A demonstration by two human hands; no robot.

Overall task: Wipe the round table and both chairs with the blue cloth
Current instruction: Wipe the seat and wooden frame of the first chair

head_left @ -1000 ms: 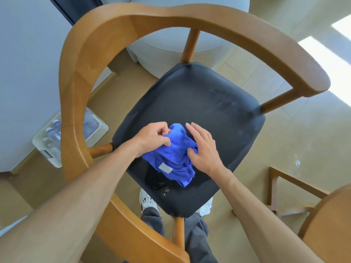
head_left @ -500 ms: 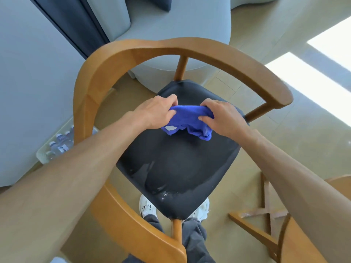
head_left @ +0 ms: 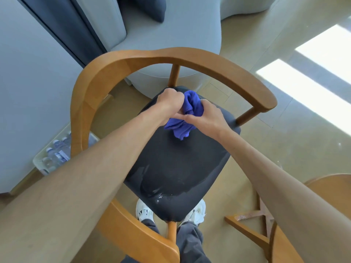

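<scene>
Now, cloth: the crumpled blue microfibre cloth is bunched between both hands, lifted just clear of the far half of the seat.
Left grip: the left hand is curled tight round the cloth's far end, knuckles up.
Right grip: the right hand has fingers wrapped round the near bundle, thumb across it; a loose tail hangs below this grip.
Why held so: judging by the two opposed fists, the cloth is probably being wrung or refolded to a fresh face.
Chair: the curved-back wooden chair with a black padded seat lies directly under the grips; wet streaks shine nearer the person than the grips, suggesting that part is already wiped.
Surface: an edge of round wooden surface shows to the right, behind the right forearm.
Writing: the plastic water bottles, left of the grips, carry labels too small to read.
</scene>
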